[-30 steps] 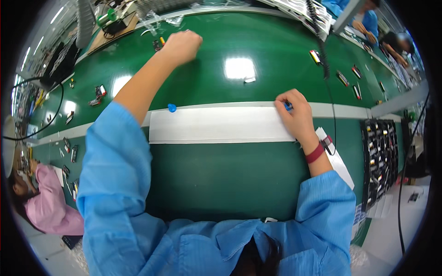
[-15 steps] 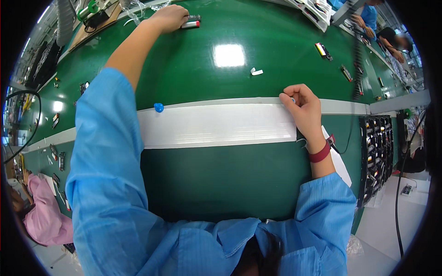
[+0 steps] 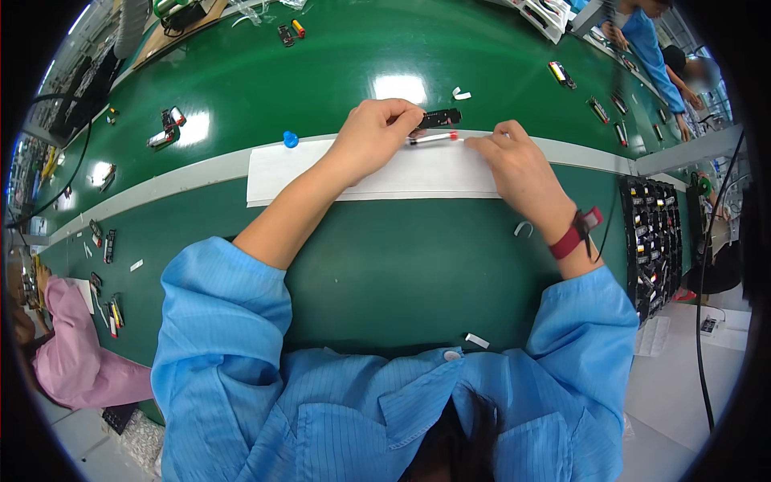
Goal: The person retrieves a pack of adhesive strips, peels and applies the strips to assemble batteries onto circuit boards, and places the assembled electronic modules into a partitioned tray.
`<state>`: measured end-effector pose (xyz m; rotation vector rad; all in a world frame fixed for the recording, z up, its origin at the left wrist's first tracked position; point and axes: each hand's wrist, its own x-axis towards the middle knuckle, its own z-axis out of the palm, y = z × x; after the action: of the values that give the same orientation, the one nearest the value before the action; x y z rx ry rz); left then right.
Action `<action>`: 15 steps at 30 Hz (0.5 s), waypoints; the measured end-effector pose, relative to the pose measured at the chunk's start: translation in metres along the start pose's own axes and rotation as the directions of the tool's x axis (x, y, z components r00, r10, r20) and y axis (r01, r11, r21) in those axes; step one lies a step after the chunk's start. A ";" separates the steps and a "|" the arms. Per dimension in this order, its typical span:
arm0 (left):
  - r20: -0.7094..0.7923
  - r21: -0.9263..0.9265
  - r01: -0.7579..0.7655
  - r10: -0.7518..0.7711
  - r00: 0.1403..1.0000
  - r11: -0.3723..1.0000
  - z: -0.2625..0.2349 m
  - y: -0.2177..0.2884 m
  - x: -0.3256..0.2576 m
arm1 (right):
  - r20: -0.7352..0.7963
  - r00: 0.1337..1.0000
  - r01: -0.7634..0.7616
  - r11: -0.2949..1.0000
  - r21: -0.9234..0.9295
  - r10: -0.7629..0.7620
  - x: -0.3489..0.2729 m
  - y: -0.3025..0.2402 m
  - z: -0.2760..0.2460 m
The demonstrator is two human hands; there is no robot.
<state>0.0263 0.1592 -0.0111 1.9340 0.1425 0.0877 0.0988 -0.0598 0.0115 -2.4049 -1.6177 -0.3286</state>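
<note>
My left hand (image 3: 373,136) pinches a small black oblong part (image 3: 439,119) at its fingertips, over the far edge of a long white paper strip (image 3: 297,170). A thin white stick with a red tip (image 3: 434,138) lies just below the part, between both hands. My right hand (image 3: 518,165) rests on the strip with its fingers closed at the stick's red end. A red band (image 3: 574,237) wraps the right wrist. Both arms wear blue sleeves.
A blue cap (image 3: 290,139) lies at the strip's far left corner. Small parts (image 3: 166,128) are scattered on the green table (image 3: 401,273). A black tray of parts (image 3: 650,241) stands at the right. A person in pink (image 3: 72,361) sits left; people in blue (image 3: 642,32) work far right.
My left hand has drawn back from the far side of the table to the white strip, bringing the black part. My right hand stayed on the strip, and the two hands now meet.
</note>
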 end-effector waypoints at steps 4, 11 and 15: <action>0.111 -0.527 0.131 -0.085 0.990 0.840 0.004 -0.013 -0.002 | 0.109 0.994 -0.003 0.993 0.120 -0.010 0.004 0.005 0.003; 0.193 -0.754 0.169 -0.032 0.981 0.634 -0.001 -0.013 -0.001 | 0.177 0.982 -0.098 0.985 0.142 0.072 0.024 0.012 -0.001; 0.231 -0.745 0.207 -0.046 0.972 0.634 -0.004 -0.019 0.004 | 0.504 0.861 -0.263 0.907 0.328 0.067 0.056 0.028 -0.007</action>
<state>0.0284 0.1703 -0.0271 1.0478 0.0894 -0.1242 0.1450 -0.0237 0.0339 -2.3912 -1.4418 0.6253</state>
